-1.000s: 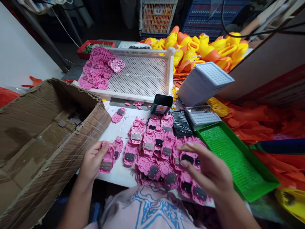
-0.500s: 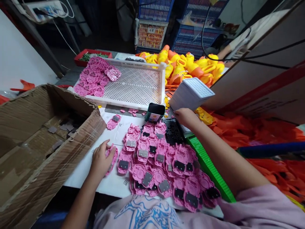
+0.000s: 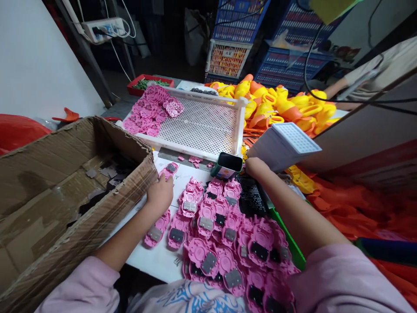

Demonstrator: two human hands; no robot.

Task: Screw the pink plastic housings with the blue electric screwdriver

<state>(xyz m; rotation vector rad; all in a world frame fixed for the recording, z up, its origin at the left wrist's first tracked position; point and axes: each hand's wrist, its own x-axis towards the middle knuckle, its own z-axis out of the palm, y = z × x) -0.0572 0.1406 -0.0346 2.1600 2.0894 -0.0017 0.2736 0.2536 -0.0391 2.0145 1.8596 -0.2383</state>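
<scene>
My left hand reaches forward over the white sheet, its fingers closed at the lower end of a pink plastic casing with a dark grey cover. Another pink casing, with a grey cover, lies just below that hand. My right hand is beside the base of a tilted white block with a gridded top; its fingers are hidden. Many pink casings with black or grey covers lie overlapping in front of me. A dark open container stands behind them.
At left stands an open cardboard box holding dark scraps. A white perforated tray with pink parts lies behind. Yellow and orange toy pieces are heaped beyond it. A black mesh basket and green tray sit at right.
My left hand has left the nearer pink casing on the sheet and moved forward to the farther one. My right hand stays by the white block, its fingers now hidden. The view has shifted.
</scene>
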